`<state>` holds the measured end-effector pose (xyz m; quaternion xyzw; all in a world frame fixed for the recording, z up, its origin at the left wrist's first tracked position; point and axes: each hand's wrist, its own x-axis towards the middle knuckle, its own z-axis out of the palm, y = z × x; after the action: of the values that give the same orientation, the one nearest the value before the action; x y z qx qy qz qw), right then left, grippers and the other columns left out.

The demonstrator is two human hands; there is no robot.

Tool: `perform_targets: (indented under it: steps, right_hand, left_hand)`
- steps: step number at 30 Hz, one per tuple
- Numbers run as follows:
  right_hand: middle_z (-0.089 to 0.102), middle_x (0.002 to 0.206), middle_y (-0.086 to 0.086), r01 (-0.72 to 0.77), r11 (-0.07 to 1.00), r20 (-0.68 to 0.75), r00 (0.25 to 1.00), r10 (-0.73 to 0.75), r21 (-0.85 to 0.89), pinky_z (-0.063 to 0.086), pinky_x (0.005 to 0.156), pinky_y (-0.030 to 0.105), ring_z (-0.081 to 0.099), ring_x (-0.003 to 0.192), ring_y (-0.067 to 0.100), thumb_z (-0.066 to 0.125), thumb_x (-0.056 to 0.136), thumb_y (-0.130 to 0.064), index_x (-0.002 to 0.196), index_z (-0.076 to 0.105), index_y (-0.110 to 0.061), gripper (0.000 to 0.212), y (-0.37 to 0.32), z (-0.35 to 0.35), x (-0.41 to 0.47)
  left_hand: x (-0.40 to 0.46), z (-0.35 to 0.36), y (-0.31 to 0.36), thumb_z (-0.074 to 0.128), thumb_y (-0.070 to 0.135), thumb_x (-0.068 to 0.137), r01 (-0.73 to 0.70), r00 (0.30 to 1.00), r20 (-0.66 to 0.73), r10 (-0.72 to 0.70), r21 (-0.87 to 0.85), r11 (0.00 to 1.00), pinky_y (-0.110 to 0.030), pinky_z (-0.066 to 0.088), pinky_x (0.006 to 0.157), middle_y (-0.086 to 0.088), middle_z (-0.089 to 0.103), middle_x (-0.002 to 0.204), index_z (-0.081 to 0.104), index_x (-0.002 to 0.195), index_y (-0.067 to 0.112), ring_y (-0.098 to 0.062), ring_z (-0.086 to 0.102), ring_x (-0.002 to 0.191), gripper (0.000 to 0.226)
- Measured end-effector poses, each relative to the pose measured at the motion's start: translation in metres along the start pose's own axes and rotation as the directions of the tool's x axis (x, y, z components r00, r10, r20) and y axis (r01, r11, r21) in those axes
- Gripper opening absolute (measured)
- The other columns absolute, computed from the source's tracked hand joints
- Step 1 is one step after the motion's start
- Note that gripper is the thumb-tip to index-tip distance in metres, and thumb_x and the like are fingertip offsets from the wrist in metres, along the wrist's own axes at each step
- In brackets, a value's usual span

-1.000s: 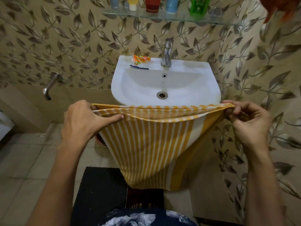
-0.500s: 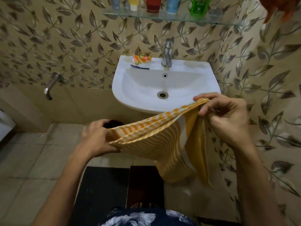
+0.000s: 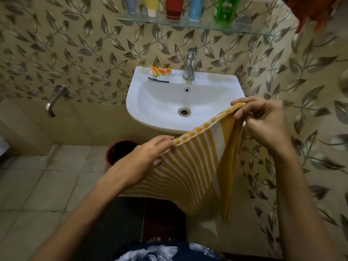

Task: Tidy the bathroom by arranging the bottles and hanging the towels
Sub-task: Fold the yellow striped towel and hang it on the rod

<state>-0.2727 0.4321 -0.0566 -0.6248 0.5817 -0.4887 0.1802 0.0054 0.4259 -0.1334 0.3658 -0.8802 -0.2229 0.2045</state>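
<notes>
Since the earlier frames, the yellow-and-white striped towel (image 3: 195, 166) has gone from a wide, level span held in front of the sink to a narrower, slanted one. The left hand (image 3: 150, 155) now sits lower and closer to the right, and the cloth has doubled on itself.

Head view, only view supplied. The right hand (image 3: 263, 121) is raised at the near right edge of the white sink (image 3: 160, 102), fingers pinching the gathered top corners of the towel. The left hand grasps the lower end of the same top edge, with fingers curled over the cloth. The towel hangs between the two hands, in front of and below the sink, clear of the floor. Its right portion falls in a loose solid-yellow fold.

On the far wall a glass shelf (image 3: 188, 25) carries a row of bottles (image 3: 194, 6), all upright and side by side. An orange cloth (image 3: 316, 10) shows at the upper right corner; what holds it up is out of view. A dark red bin (image 3: 120, 151) stands on the floor under the sink.

Assessment: the towel is being folded in half, probably in preparation for hanging. No rail or hook is visible in this view, so the hanging place cannot be confirmed. The bottles appear already arranged.
</notes>
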Motion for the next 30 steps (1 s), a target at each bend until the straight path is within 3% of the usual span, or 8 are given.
perform_targets:
  steps: [3, 8, 12, 17, 19, 24, 27, 30]
  right_hand:
    - [0.065, 0.088, -0.01, -0.03, 1.0, -0.005, 1.0, 0.03, 0.002, 0.054, 0.077, 0.013, 0.063, 0.085, -0.003, 0.044, 0.071, 0.027, 0.06, 0.064, -0.02, 0.053, 0.009, 0.007, 0.003]
    - [0.065, 0.087, -0.012, -0.061, 0.997, 0.006, 0.998, 0.061, 0.038, 0.055, 0.077, 0.014, 0.063, 0.09, 0.001, 0.046, 0.073, 0.027, 0.06, 0.066, -0.024, 0.056, 0.019, 0.022, -0.002]
    - [0.063, 0.09, -0.014, -0.084, 0.996, 0.017, 0.996, 0.084, 0.008, 0.052, 0.081, 0.013, 0.061, 0.095, 0.002, 0.046, 0.072, 0.024, 0.061, 0.066, -0.03, 0.059, 0.018, 0.035, -0.015]
    - [0.055, 0.096, -0.014, -0.063, 0.995, 0.152, 0.987, 0.051, 0.074, 0.046, 0.077, 0.007, 0.058, 0.09, -0.006, 0.054, 0.078, 0.007, 0.083, 0.072, -0.032, 0.043, 0.001, 0.073, -0.051]
    - [0.051, 0.102, -0.011, -0.075, 0.99, 0.246, 0.968, 0.043, 0.122, 0.05, 0.08, 0.011, 0.057, 0.096, -0.005, 0.066, 0.076, -0.018, 0.1, 0.073, -0.023, 0.025, -0.009, 0.088, -0.068]
    - [0.039, 0.111, -0.019, 0.038, 0.998, 0.415, 0.908, -0.054, 0.048, 0.042, 0.094, 0.008, 0.045, 0.114, -0.006, 0.076, 0.054, -0.066, 0.116, 0.057, -0.049, 0.067, -0.023, 0.105, -0.082]
    - [0.048, 0.107, -0.011, 0.041, 0.998, 0.286, 0.957, -0.054, 0.053, 0.046, 0.087, 0.009, 0.05, 0.105, -0.006, 0.077, 0.069, -0.042, 0.112, 0.068, -0.03, 0.046, -0.02, 0.113, -0.076]
    - [0.059, 0.097, -0.006, 0.017, 0.999, 0.198, 0.98, -0.027, 0.051, 0.047, 0.079, 0.007, 0.059, 0.092, -0.001, 0.077, 0.075, -0.014, 0.1, 0.075, -0.017, 0.025, -0.016, 0.111, -0.063]
  left_hand:
    - [-0.002, -0.012, 0.008, 0.046, 0.023, 0.093, 0.054, 0.969, 0.237, -0.073, 0.084, 0.995, -0.036, 0.046, 0.087, 0.034, 0.029, 0.133, 0.027, 0.116, 0.067, -0.016, 0.051, 0.108, 0.053]
    - [0.015, -0.035, -0.011, 0.045, 0.006, 0.091, 0.301, 0.887, 0.296, -0.356, 0.215, 0.929, -0.033, 0.037, 0.101, -0.004, 0.043, 0.142, 0.029, 0.143, 0.04, -0.025, 0.046, 0.125, 0.064]
    - [0.021, -0.033, -0.013, 0.054, 0.001, 0.087, 0.589, 0.785, 0.331, -0.523, -0.14, 0.796, -0.022, 0.049, 0.073, -0.004, 0.045, 0.138, 0.027, 0.147, 0.028, -0.021, 0.056, 0.111, 0.071]
    - [0.032, -0.026, 0.0, 0.049, -0.015, 0.085, 0.639, 0.707, 0.294, -0.643, -0.656, 0.402, -0.019, 0.047, 0.036, -0.012, 0.055, 0.076, 0.043, 0.132, 0.008, -0.007, 0.059, 0.044, 0.053]
    - [0.039, -0.029, 0.007, 0.048, -0.015, 0.086, 0.601, 0.671, 0.291, -0.682, -0.752, 0.271, -0.018, 0.049, 0.037, -0.008, 0.053, 0.074, 0.043, 0.124, 0.005, -0.007, 0.06, 0.041, 0.044]
    - [0.048, -0.036, 0.016, 0.051, -0.014, 0.086, 0.534, 0.615, 0.228, -0.755, -0.825, 0.186, -0.02, 0.052, 0.039, -0.011, 0.058, 0.094, 0.037, 0.125, 0.002, -0.015, 0.065, 0.056, 0.044]
    - [0.046, -0.039, 0.016, 0.052, -0.013, 0.087, 0.522, 0.593, 0.217, -0.776, -0.837, 0.165, -0.019, 0.051, 0.038, -0.017, 0.056, 0.108, 0.031, 0.137, -0.001, -0.014, 0.065, 0.055, 0.056]
    - [0.044, -0.041, 0.02, 0.054, -0.012, 0.086, 0.5, 0.611, 0.194, -0.767, -0.846, 0.185, -0.019, 0.052, 0.04, -0.016, 0.06, 0.088, 0.046, 0.113, -0.008, -0.01, 0.066, 0.045, 0.029]
